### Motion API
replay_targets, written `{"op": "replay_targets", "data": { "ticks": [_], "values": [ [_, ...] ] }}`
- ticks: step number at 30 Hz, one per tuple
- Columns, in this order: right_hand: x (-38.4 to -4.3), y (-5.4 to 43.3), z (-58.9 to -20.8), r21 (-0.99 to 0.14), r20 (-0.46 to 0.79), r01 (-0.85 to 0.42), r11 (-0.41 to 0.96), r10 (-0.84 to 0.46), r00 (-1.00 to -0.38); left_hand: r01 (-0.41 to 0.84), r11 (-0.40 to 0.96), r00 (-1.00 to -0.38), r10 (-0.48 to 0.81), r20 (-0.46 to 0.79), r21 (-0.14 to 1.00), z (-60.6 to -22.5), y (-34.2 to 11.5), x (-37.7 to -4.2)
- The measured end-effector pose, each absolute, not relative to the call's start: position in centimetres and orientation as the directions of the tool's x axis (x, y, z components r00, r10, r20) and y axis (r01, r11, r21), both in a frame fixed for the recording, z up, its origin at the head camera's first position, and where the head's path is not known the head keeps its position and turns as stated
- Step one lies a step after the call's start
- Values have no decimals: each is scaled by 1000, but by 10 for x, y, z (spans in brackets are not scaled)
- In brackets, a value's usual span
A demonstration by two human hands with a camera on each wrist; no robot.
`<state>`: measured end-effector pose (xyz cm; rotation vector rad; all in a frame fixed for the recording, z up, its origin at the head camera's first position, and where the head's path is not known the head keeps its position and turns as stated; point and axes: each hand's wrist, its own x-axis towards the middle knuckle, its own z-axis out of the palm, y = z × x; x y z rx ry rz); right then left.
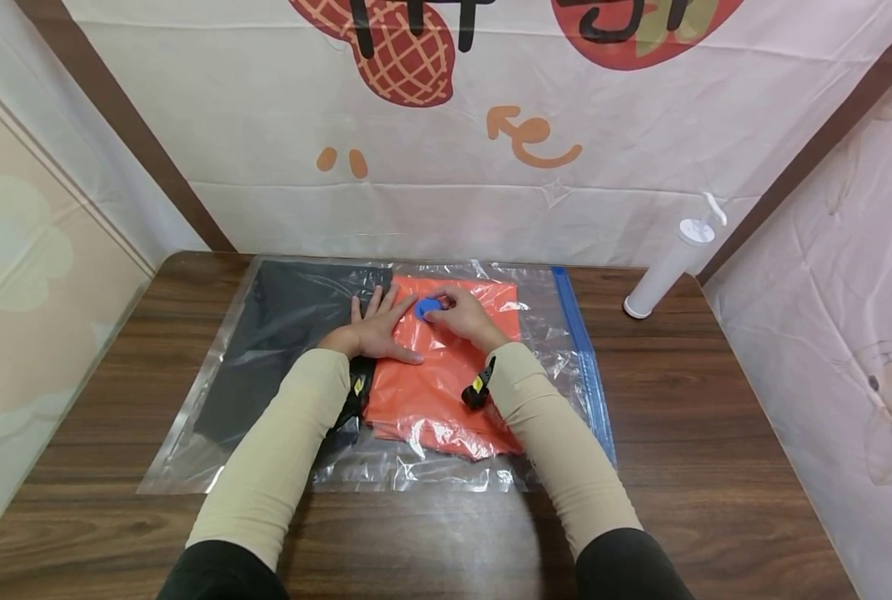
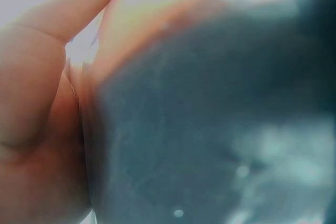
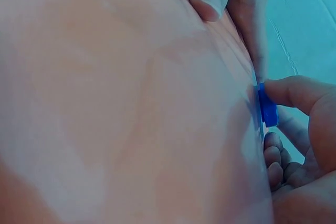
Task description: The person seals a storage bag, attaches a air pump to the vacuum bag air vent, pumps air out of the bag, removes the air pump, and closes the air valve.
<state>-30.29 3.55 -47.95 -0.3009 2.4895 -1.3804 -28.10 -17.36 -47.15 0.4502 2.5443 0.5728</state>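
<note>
A clear vacuum storage bag (image 1: 554, 333) lies flat with folded dark cloth (image 1: 266, 358) on its left and folded orange cloth (image 1: 423, 392) in its middle. On top of the orange part sits a round blue valve cap (image 1: 427, 309). My right hand (image 1: 467, 318) pinches this cap between thumb and fingers; the right wrist view shows the cap (image 3: 269, 107) edge-on against the plastic. My left hand (image 1: 374, 332) rests on the bag with fingers spread, just left of the cap. In the left wrist view, dark cloth under plastic fills most of the picture, blurred.
A white hand pump (image 1: 663, 271) with a white handle stands at the back right of the wooden table (image 1: 686, 433). A blue zip strip (image 1: 577, 325) runs along the bag's right edge. Printed fabric (image 1: 446, 217) hangs behind the table.
</note>
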Motion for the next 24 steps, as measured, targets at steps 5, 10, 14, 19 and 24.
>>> {"op": "replay_targets", "data": {
  "ticks": [5, 10, 14, 19, 24],
  "values": [
    [-302, 35, -479, -853, -149, -37, 521, -311, -939, 205, 857, -825, 411, -388, 474, -467, -172, -278],
    [-302, 36, -479, -855, -149, -32, 518, -305, -941, 210, 855, -826, 414, -382, 474, -464, -171, -277],
    [-303, 36, -479, -851, -145, -46, 524, -318, -937, 217, 855, -829, 416, -374, 470, -463, -171, -276],
    [-303, 37, -478, -856, -141, -53, 515, -331, -933, 218, 857, -827, 416, -377, 467, -464, -172, -277],
    [-302, 36, -478, -853, -146, -40, 520, -312, -939, 216, 866, -831, 406, -381, 452, -463, -171, -276]
  ]
}}
